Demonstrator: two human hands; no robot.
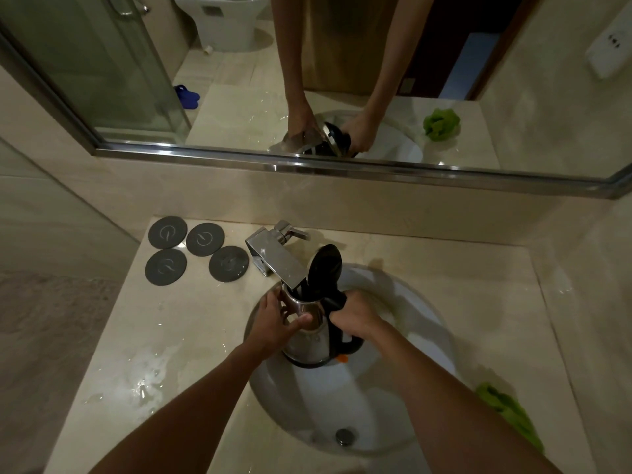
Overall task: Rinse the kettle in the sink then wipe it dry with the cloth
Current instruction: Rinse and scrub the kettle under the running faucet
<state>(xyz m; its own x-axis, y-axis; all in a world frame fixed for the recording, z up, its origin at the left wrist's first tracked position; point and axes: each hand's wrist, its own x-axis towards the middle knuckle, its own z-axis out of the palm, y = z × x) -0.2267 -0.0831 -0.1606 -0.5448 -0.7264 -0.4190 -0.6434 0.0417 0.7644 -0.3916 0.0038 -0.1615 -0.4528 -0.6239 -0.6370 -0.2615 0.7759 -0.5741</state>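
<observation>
A steel kettle [313, 340] with a black handle and base is held over the white sink [420, 323], its black lid [325, 263] flipped open. Its mouth sits right under the chrome tap spout [277, 261]. My left hand [273, 319] cups the steel body near the spout side. My right hand [355, 314] grips the black handle. A green cloth [509, 412] lies bunched on the counter at the sink's right, partly hidden by my right forearm.
Several dark grey round coasters [196, 253] lie on the marble counter [136, 336] at the back left. Water puddles shine on the counter left of the sink. The drain [345, 436] is near the front. A mirror [307, 80] fills the wall behind.
</observation>
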